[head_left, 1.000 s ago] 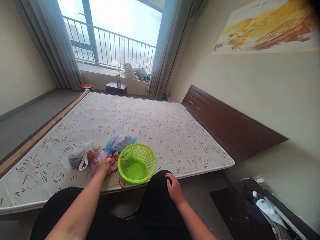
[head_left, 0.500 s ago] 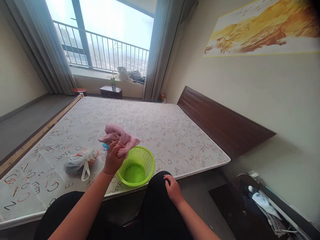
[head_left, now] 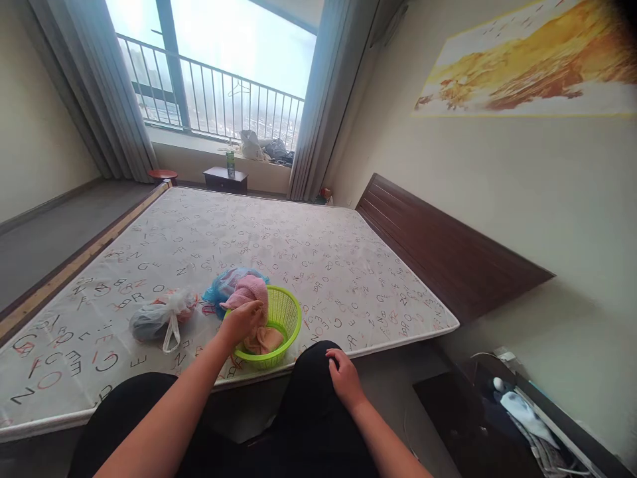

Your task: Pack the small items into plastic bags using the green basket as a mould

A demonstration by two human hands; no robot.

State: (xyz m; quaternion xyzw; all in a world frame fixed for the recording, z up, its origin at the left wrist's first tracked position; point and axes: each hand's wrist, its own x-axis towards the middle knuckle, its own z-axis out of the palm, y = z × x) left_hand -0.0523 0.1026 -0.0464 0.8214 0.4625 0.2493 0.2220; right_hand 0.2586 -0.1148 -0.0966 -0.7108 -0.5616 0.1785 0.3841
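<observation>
Left hand [head_left: 243, 320]: fingers closed on pink cloth, over left side of basket.
Pink cloth [head_left: 251, 291]: bunched above left hand, at basket's far-left rim.
Green basket [head_left: 291, 318]: upright, near edge of mattress [head_left: 308, 245]; peach cloth [head_left: 269, 340] inside, can't tell if joined to the pink.
Right hand [head_left: 346, 377]: on right knee [head_left: 316, 362], fingers loosely bent, slightly apart.
Blue bag [head_left: 217, 290]: just beyond basket, to its left.
White bag [head_left: 158, 320]: knotted, farther left, apart from basket.

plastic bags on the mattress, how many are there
2: a white bag left of the green basket, and a blue bag partly hidden behind the pink cloth and basket. Others may be hidden.
</observation>
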